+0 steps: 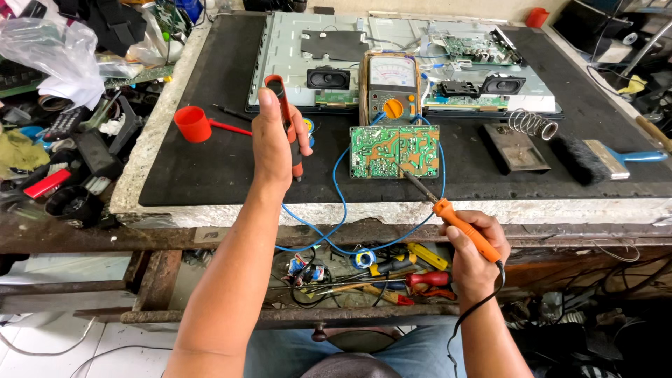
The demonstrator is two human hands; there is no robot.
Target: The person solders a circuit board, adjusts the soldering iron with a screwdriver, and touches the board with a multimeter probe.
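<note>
Two hands, left hand (274, 143) clasping red desoldering pump (288, 126), right hand (474, 255) gripping soldering iron (448, 210), tip on circuit board (395, 150).

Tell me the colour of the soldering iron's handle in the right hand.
Orange handle of the soldering iron, black cord; head view.

Bare black mat (210, 168) lies open at nine o'clock of the green circuit board (395, 150), up to the red cup (192, 124). At twelve the multimeter (392, 87) blocks; at three the soldering stand (521, 140) and brush (595, 157) crowd. Blue wire (341, 203) loops at six.
</note>
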